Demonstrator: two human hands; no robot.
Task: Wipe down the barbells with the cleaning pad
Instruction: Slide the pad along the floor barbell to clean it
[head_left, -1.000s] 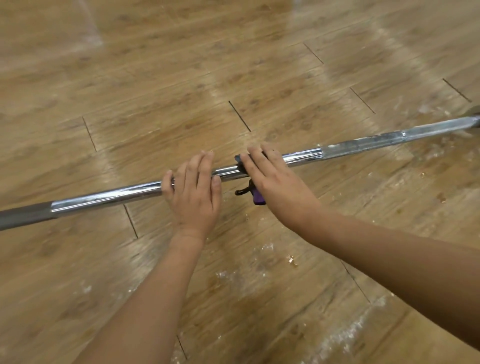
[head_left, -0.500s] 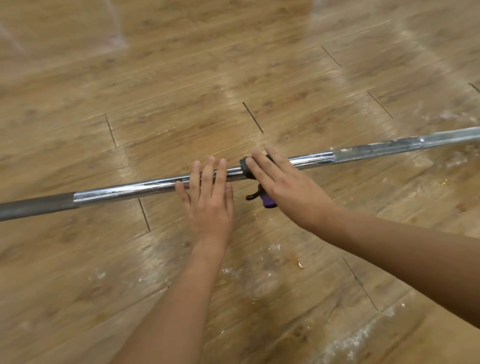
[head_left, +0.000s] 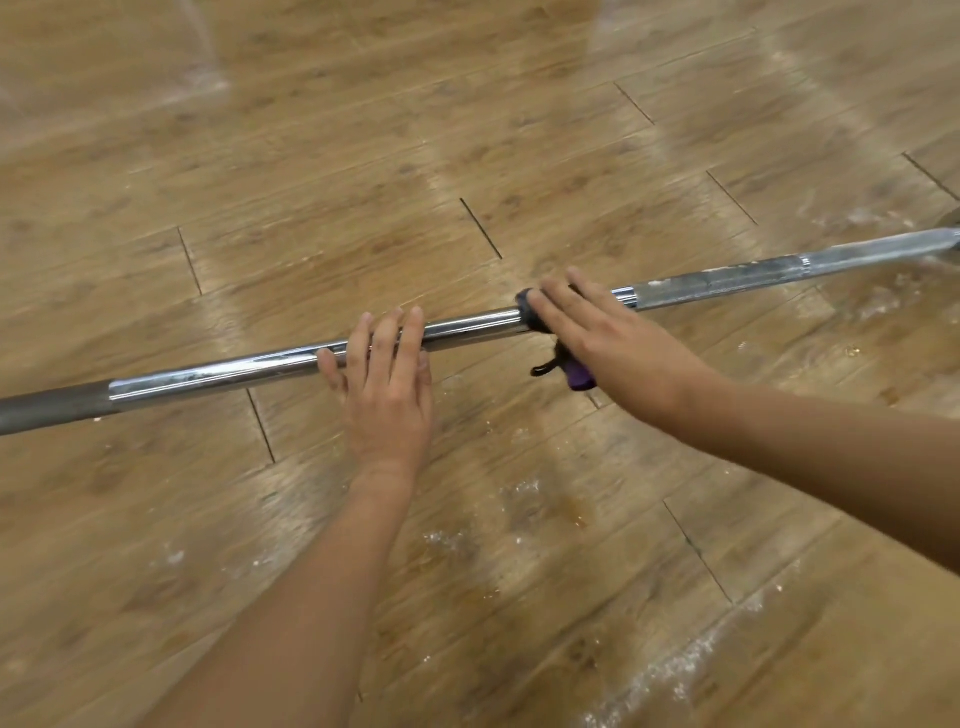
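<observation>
Chrome barbell (head_left: 467, 325) lay on the wood floor (head_left: 311, 156), running from lower left to upper right. The left hand (head_left: 387, 384) lay flat across it, fingers straight and close together, apparently steadying it. The right hand (head_left: 608, 338), fingers straight and slightly spread, pressed the dark cleaning pad (head_left: 525, 310) onto the bar; a purple part of the pad hung below. Left of the pad the bar shone and was judged wiped. Right of the pad it was dull with whitish smears, judged not yet wiped. This bar was assessed as roughly half done.
</observation>
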